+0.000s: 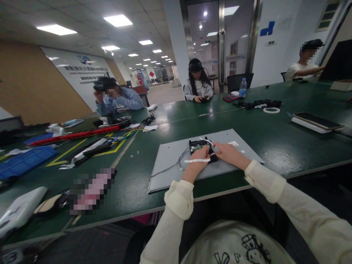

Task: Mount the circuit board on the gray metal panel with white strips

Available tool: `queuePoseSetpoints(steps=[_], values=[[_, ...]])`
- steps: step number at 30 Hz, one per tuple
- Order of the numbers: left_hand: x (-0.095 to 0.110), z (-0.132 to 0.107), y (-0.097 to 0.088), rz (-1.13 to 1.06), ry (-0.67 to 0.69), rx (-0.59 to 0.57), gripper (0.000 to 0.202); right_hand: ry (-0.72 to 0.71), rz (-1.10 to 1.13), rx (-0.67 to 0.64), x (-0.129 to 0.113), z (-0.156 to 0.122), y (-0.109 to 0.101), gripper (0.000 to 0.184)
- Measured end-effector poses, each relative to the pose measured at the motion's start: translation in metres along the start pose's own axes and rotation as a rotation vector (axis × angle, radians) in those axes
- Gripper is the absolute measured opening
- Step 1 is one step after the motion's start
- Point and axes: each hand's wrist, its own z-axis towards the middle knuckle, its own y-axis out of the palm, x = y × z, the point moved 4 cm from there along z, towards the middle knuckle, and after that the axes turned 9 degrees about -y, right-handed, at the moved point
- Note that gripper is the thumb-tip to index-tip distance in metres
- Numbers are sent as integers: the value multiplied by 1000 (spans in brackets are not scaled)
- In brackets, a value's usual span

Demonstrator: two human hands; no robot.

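Head view: left hand (198,162) pinches flat white strip (194,160); right hand (229,152), grip unclear, touches boxy black module (198,145)

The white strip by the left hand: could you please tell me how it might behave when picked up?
The white strip looks thin and flat, so it is probably floppy and very light. It runs fairly straight past the left hand over the grey panel, so it may have slight spring. It could be sticky tape; I cannot tell.

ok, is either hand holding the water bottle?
No, the left hand and right hand both rest at the circuit board on the grey panel; the water bottle stands far across the table.
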Motion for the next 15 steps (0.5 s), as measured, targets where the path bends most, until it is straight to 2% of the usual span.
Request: queuePoseSetpoints(steps=[15], values=[[-10, 0, -1, 104, -26, -35, 15, 115, -95, -23, 16, -4, 3, 31]])
